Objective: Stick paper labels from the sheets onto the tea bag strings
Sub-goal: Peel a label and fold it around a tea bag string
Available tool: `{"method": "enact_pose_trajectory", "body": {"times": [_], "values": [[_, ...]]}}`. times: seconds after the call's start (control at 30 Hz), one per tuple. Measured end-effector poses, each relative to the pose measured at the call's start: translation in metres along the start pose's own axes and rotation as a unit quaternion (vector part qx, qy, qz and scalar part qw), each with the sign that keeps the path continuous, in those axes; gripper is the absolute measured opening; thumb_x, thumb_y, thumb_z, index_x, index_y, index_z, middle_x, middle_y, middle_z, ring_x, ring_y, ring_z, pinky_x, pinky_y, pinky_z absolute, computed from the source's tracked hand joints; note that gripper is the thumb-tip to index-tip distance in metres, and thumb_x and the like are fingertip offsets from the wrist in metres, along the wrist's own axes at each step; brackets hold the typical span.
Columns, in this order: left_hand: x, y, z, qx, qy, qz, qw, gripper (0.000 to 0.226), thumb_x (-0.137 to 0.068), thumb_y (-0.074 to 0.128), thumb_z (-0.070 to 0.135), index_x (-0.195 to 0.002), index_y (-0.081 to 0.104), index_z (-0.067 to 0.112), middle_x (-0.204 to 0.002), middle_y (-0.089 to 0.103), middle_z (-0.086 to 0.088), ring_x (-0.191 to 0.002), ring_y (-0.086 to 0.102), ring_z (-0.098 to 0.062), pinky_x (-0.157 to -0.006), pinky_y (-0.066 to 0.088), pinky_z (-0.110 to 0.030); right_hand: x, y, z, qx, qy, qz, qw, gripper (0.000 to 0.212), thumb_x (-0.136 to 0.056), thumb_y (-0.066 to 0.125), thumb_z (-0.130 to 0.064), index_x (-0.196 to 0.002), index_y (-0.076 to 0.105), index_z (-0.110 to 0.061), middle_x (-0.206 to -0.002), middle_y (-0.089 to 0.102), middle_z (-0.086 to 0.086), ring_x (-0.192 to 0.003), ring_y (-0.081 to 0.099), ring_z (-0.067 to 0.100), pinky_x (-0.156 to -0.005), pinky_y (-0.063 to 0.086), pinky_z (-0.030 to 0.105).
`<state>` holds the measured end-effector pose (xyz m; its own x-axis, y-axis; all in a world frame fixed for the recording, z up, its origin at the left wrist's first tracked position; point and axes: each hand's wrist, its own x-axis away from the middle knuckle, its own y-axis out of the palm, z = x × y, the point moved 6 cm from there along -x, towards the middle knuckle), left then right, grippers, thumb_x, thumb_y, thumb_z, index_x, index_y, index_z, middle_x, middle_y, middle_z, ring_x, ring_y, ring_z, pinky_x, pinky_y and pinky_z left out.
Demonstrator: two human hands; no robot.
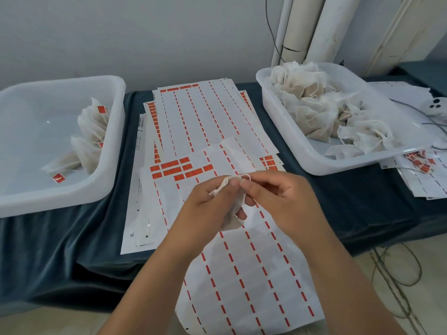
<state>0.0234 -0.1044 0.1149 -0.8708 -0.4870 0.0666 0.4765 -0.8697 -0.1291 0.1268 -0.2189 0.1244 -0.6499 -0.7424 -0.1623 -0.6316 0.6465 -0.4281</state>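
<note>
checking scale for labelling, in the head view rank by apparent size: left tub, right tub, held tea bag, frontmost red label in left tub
1. left tub and right tub: look alike, left one cut by the frame, so unranked
2. held tea bag
3. red label

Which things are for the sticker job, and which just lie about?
Job: white mesh tea bag; white sheets of red labels; left white plastic tub; right white plastic tub.
Lying about: white phone; dark cables; white pipes.
</note>
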Motion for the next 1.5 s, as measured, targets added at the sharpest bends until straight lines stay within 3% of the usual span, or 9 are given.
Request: {"method": "enact_pose_trajectory", "body": {"times": [0.3, 0.57, 0.73, 0.87, 0.97, 1.1, 1.27, 1.4, 1.5], "values": [[0.006, -0.014, -0.012, -0.017, -0.089, -0.025, 0.996, 0.027, -0.099, 0.055, 0.059, -0.086, 0.078, 0.052, -0.094, 0.073, 0.026, -0.092, 0.07, -0.002, -0.058, 0.05, -0.008, 0.008, 0.004, 0.004, 0.16, -0.006, 0.011, 0.987, 0.019, -0.1, 0.056, -0.045, -0.09, 0.071, -0.039, -0.086, 0.07, -0.024, -0.091, 0.065, 0.0, -0.074, 0.046, 0.004], [0.003, -0.012, -0.014, -0.055, -0.073, -0.04, 0.995, 0.021, -0.087, 0.063, 0.065, -0.087, 0.076, 0.048, -0.095, 0.071, 0.026, -0.094, 0.069, -0.008, -0.084, 0.055, -0.028, 0.002, 0.013, 0.031, -0.104, 0.214, -0.078, 0.968, 0.036, -0.096, 0.054, -0.027, -0.06, 0.051, -0.024, -0.059, 0.047, 0.0, -0.051, 0.041, 0.011, -0.055, 0.039, 0.025], [0.002, -0.014, -0.024, -0.086, -0.051, 0.013, 0.995, 0.044, -0.106, 0.044, 0.051, -0.07, 0.067, 0.038, -0.082, 0.066, 0.017, -0.076, 0.058, 0.01, -0.072, 0.044, -0.024, 0.003, 0.028, 0.025, -0.474, 0.206, -0.127, 0.847, 0.034, -0.09, 0.056, -0.015, -0.057, 0.046, -0.015, -0.057, 0.032, -0.001, -0.05, 0.027, 0.01, -0.045, 0.034, 0.02], [-0.002, -0.015, -0.031, -0.089, -0.074, 0.021, 0.993, 0.049, -0.109, 0.048, 0.04, -0.061, 0.057, 0.032, -0.061, 0.054, 0.013, -0.057, 0.052, 0.002, -0.064, 0.046, -0.018, 0.003, 0.032, 0.024, -0.577, 0.201, -0.102, 0.785, 0.035, -0.091, 0.058, -0.015, -0.057, 0.048, -0.016, -0.057, 0.032, -0.003, -0.049, 0.029, 0.008, -0.044, 0.035, 0.019], [0.002, -0.009, -0.027, -0.08, -0.034, -0.037, 0.996, 0.044, -0.106, 0.043, 0.05, -0.066, 0.055, 0.037, -0.064, 0.051, 0.011, -0.06, 0.049, -0.001, -0.062, 0.048, -0.016, 0.0, 0.033, 0.023, -0.587, 0.2, -0.082, 0.78, 0.031, -0.09, 0.06, -0.019, -0.06, 0.051, -0.017, -0.065, 0.041, -0.001, -0.057, 0.041, 0.011, -0.056, 0.045, 0.023], [0.006, -0.008, -0.032, -0.084, -0.012, -0.027, 0.996, 0.042, -0.11, 0.043, 0.043, -0.072, 0.061, 0.047, -0.063, 0.054, 0.017, -0.059, 0.053, 0.002, -0.06, 0.047, -0.011, 0.0, 0.039, 0.023, -0.614, 0.219, -0.083, 0.754, 0.033, -0.102, 0.053, -0.026, -0.072, 0.064, -0.018, -0.114, 0.072, 0.007, -0.11, 0.07, 0.023, -0.102, 0.053, 0.04], [0.006, -0.009, -0.028, -0.069, 0.004, -0.014, 0.998, 0.042, -0.11, 0.043, 0.048, -0.074, 0.065, 0.044, -0.07, 0.062, 0.015, -0.065, 0.057, 0.001, -0.065, 0.05, -0.013, -0.005, 0.041, 0.012, -0.678, 0.177, -0.088, 0.708, 0.031, -0.103, 0.045, -0.019, -0.073, 0.045, -0.017, -0.072, 0.053, 0.0, -0.076, 0.059, 0.019, -0.111, 0.046, 0.041], [0.006, -0.025, -0.033, -0.113, -0.019, 0.045, 0.992, 0.045, -0.097, 0.042, 0.078, -0.097, 0.075, 0.048, -0.097, 0.07, 0.032, -0.096, 0.063, 0.01, -0.074, 0.051, -0.012, -0.016, 0.035, 0.015, -0.644, 0.175, -0.053, 0.743, 0.043, -0.102, 0.057, -0.047, -0.073, 0.039, -0.021, -0.07, 0.027, -0.003, -0.059, 0.03, 0.014, -0.067, 0.046, 0.026], [0.002, -0.068, -0.05, -0.083, -0.095, 0.217, 0.968, 0.03, -0.099, 0.051, 0.068, -0.112, 0.068, 0.047, -0.125, 0.066, 0.029, -0.118, 0.062, -0.001, -0.104, 0.053, -0.041, -0.02, 0.037, 0.026, -0.574, 0.196, -0.025, 0.795, 0.057, -0.078, 0.081, -0.063, -0.069, 0.04, -0.025, -0.069, 0.026, -0.006, -0.054, 0.023, 0.01, -0.043, 0.029, 0.02]]}}
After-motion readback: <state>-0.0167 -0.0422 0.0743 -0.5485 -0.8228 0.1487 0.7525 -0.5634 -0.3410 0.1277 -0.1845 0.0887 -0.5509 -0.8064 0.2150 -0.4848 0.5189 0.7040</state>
